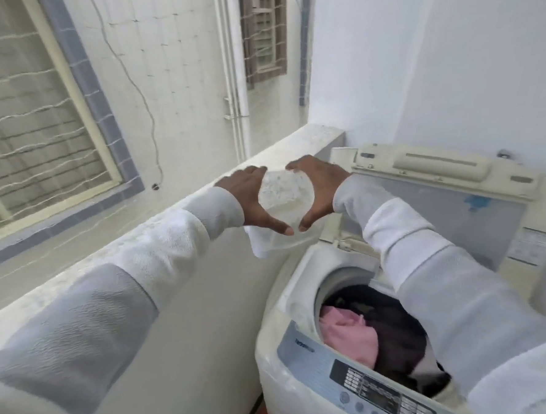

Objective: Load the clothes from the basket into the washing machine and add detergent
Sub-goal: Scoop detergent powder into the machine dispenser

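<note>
Both my hands hold a clear plastic bag (284,196) with white detergent powder in it, up in front of me over the back left corner of the washing machine (293,359). My left hand (250,199) grips the bag's left side, my right hand (318,189) its right side, thumbs near each other at the bottom. The bag's loose lower end hangs below my hands. The top-loading machine stands at the lower right with its lid (441,203) raised. Its drum holds a pink garment (350,336) and dark clothes (398,336). The basket is not in view.
A low white parapet wall (158,233) runs along the left of the machine. Beyond it are a neighbouring wall, windows (25,103) and a drainpipe (236,65). A white wall rises behind the machine. The control panel (379,392) faces me at the bottom.
</note>
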